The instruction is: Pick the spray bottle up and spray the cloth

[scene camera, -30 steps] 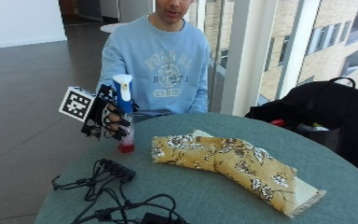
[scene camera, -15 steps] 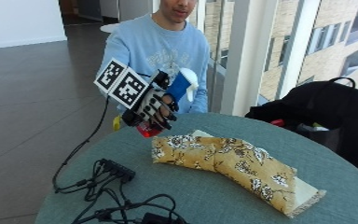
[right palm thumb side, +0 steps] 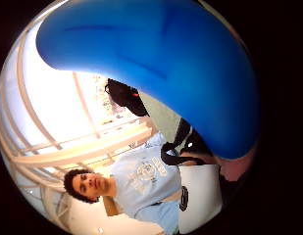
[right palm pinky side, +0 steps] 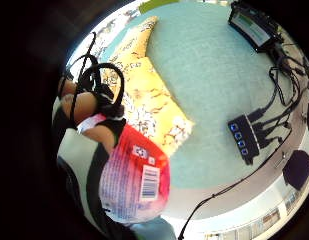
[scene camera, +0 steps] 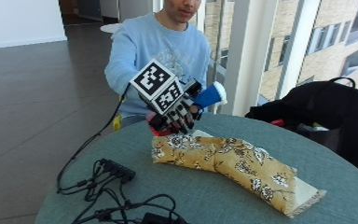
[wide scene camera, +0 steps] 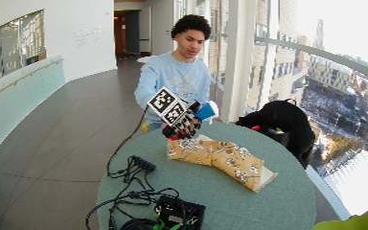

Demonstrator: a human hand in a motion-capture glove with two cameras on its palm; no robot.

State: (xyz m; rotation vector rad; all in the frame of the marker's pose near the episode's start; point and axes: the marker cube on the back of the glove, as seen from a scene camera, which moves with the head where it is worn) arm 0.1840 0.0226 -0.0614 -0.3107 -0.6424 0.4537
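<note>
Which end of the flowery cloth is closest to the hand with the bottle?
The folded end nearest the person: the right hand, holding the spray bottle, is right above it. The cloth's fringed end lies far off.

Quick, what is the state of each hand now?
Right hand: fingers curled round the spray bottle, held above the cloth.
Other hand: not visible, cannot be told.

Round teal table (wide scene camera: 267,191) on a dark tiled floor (wide scene camera: 56,139), with tall windows (wide scene camera: 337,72) pouring daylight in and a white wall (scene camera: 17,21) behind.
</note>
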